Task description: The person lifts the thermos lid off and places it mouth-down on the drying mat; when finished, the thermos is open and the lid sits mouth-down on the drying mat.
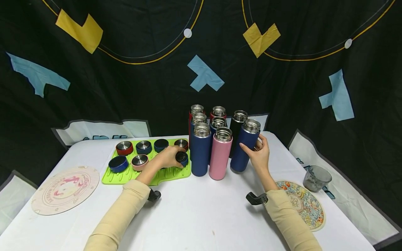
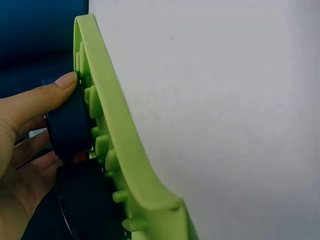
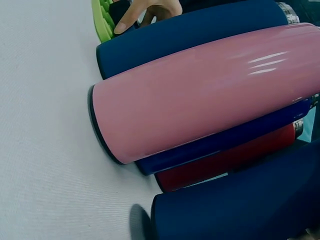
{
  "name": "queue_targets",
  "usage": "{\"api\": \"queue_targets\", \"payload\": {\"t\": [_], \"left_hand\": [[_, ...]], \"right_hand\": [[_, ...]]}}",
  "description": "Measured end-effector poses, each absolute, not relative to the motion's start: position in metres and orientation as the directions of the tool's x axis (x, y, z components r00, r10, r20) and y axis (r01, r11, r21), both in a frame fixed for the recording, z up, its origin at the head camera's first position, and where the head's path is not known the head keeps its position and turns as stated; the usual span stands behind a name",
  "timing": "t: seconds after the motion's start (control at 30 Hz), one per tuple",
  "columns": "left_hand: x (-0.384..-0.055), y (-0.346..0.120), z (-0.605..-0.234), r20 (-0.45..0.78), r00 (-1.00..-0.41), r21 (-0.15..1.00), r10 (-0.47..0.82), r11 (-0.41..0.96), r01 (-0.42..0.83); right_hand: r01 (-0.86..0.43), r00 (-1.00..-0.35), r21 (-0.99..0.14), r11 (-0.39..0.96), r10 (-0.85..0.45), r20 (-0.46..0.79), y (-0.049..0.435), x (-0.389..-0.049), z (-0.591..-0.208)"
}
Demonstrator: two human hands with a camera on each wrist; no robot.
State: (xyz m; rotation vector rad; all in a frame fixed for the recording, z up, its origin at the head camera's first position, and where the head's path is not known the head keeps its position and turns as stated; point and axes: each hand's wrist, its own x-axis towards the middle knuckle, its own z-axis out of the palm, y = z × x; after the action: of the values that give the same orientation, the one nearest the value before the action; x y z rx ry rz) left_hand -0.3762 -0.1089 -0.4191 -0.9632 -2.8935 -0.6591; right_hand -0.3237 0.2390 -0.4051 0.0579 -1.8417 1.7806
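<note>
At the right end of the green drying mat (image 1: 172,176), my left hand (image 1: 165,157) pinches a dark blue lid (image 2: 69,122) between thumb and fingers. In the left wrist view the lid stays at the mat's pegs, close to another dark lid (image 2: 90,200). My right hand (image 1: 261,157) grips a navy bottle (image 1: 244,150) without a lid, leaning a little to the right. Its base shows a shadow beside it in the right wrist view; whether it touches the table I cannot tell. Left of it stand a pink bottle (image 1: 220,157) and another navy bottle (image 1: 201,153), both lidless.
Behind these stand further lidless bottles, including a black one (image 1: 235,134). Several lids, such as a red one (image 1: 124,148) and a pink one (image 1: 139,162), lie on the mat. Round placemats (image 1: 66,190) flank the table (image 1: 201,216); a glass cup (image 1: 317,178) sits at right.
</note>
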Motion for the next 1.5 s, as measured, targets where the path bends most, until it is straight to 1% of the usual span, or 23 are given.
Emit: {"api": "queue_targets", "payload": {"t": [0.07,0.27,0.37,0.47,0.6,0.73,0.9,1.03,1.13,1.2,1.3,1.4,1.5], "left_hand": [[-0.377,-0.109,-0.419,0.150,-0.811,0.381,0.566,0.723,0.576],[-0.378,-0.110,-0.422,0.148,-0.807,0.374,0.572,0.723,0.581],[-0.376,-0.111,-0.422,0.149,-0.805,0.378,0.575,0.719,0.583],[-0.374,-0.113,-0.419,0.174,-0.799,0.384,0.575,0.708,0.593],[-0.370,-0.116,-0.415,0.206,-0.788,0.389,0.580,0.690,0.610],[-0.365,-0.119,-0.410,0.204,-0.792,0.394,0.575,0.693,0.604],[-0.356,-0.123,-0.403,0.224,-0.794,0.404,0.565,0.688,0.603],[-0.345,-0.127,-0.398,0.240,-0.799,0.422,0.551,0.682,0.597],[-0.336,-0.132,-0.397,0.251,-0.809,0.435,0.531,0.685,0.584],[-0.328,-0.135,-0.395,0.270,-0.816,0.447,0.511,0.684,0.576],[-0.317,-0.141,-0.392,0.321,-0.816,0.458,0.481,0.675,0.578],[-0.306,-0.145,-0.388,0.356,-0.814,0.467,0.459,0.667,0.580],[-0.296,-0.150,-0.384,0.379,-0.815,0.469,0.438,0.669,0.577]], "right_hand": [[-0.414,-0.839,-0.903,0.112,0.338,0.426,0.237,-0.323,-0.403],[-0.415,-0.839,-0.896,0.155,0.316,0.444,0.223,-0.306,-0.390],[-0.419,-0.841,-0.894,0.161,0.304,0.448,0.221,-0.304,-0.390],[-0.427,-0.840,-0.888,0.169,0.289,0.459,0.220,-0.307,-0.393],[-0.436,-0.841,-0.885,0.163,0.275,0.465,0.225,-0.320,-0.406],[-0.438,-0.845,-0.887,0.144,0.271,0.461,0.232,-0.332,-0.420],[-0.443,-0.846,-0.885,0.140,0.260,0.465,0.234,-0.335,-0.424],[-0.435,-0.862,-0.885,0.165,0.208,0.462,0.234,-0.327,-0.415],[-0.416,-0.874,-0.883,0.220,0.173,0.455,0.235,-0.318,-0.408],[-0.403,-0.875,-0.880,0.252,0.175,0.451,0.236,-0.311,-0.403],[-0.427,-0.851,-0.861,0.276,0.199,0.485,0.238,-0.303,-0.399],[-0.460,-0.820,-0.833,0.309,0.211,0.531,0.234,-0.284,-0.381],[-0.494,-0.782,-0.792,0.359,0.216,0.585,0.234,-0.275,-0.373]]}}
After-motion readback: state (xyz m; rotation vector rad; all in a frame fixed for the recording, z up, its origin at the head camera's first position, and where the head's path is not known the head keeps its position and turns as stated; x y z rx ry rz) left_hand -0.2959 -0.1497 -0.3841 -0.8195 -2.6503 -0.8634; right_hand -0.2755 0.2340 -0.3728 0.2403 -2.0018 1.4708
